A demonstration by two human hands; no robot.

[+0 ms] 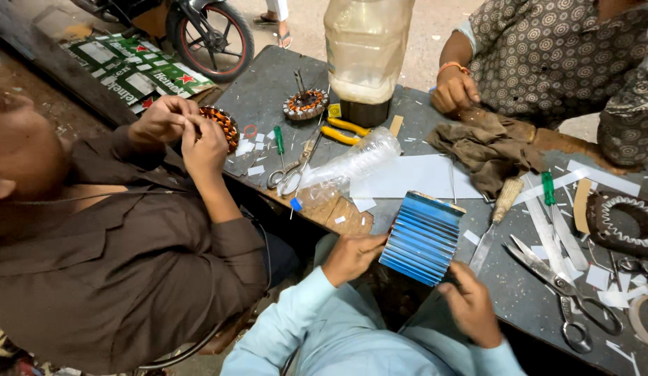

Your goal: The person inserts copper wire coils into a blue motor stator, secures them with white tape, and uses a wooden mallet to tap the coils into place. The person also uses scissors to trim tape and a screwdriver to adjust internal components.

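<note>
My left hand (pixel 350 256) grips the left side of a blue pleated sheet pack (pixel 422 237), folded like an accordion, at the near edge of the dark worktable (pixel 268 90). My right hand (pixel 470 305) holds the pack's lower right corner from below. Both my sleeves are light blue. Large scissors (pixel 564 289) lie just right of my right hand.
A person in brown at left works on a copper-wound stator (pixel 223 125). Another person's hand (pixel 454 89) rests by a brown rag (pixel 488 150). Also there: a second stator (pixel 305 104), plastic jug (pixel 366 49), clear bottle (pixel 348 167), small scissors (pixel 290 170), yellow pliers (pixel 343 131), knife (pixel 496 219), paper scraps.
</note>
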